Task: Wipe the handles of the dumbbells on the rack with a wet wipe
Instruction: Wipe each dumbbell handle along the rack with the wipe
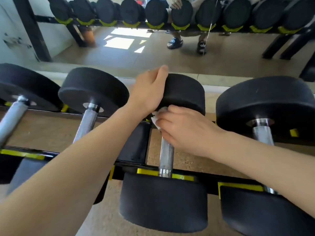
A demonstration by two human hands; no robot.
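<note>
Several black dumbbells lie across a black rack (201, 176) with yellow saddles. On the middle dumbbell (163, 201), my right hand (185, 130) is wrapped around the far part of the knurled steel handle (166, 155), with a white wet wipe (156, 119) pressed under its fingers. My left hand (150, 92) rests on the left side of that dumbbell's far head (185, 92), fingers curled over it.
Neighbouring dumbbells lie to the left (93, 92) and right (265, 106), with another at the far left (25, 86). A wall mirror (119, 53) behind the rack reflects the dumbbell row, the floor and a person's feet in black sandals.
</note>
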